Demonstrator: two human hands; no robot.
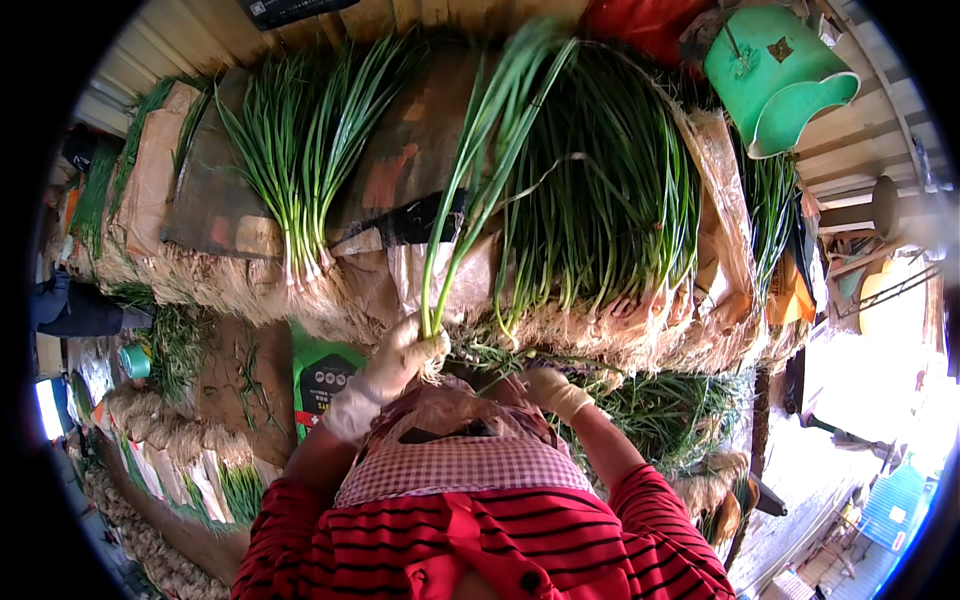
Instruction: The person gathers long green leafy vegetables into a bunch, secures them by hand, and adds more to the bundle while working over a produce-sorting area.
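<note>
The left hand [408, 352], in a pale glove, was closed around a few onions [495, 150], gripping them low on their light stems. Their roots [431, 371] stuck out just below the fingers, toward the apron [465, 468], while the green leaves rose from the fist, leaned to the right and blurred at the tips. Most of their length thus lay above the grip, with only the root end beneath it.

The right hand [556, 390], also gloved, was lower and to the right, apart from those stems, beside some loose trimmings [665, 415]. Its fingertips were partly hidden, so I could not tell whether it was open or closed on anything.

Beyond the hands, a bunch [305, 175] lay to the left of the raised leaves, root ends toward the person. A larger pile [610, 190] lay to their right, pointing the same way, and the leaning leaves passed in front of its left edge. A green bucket [775, 80] was at the upper right, and a green and black bag [325, 375] was just left of the left hand
</note>
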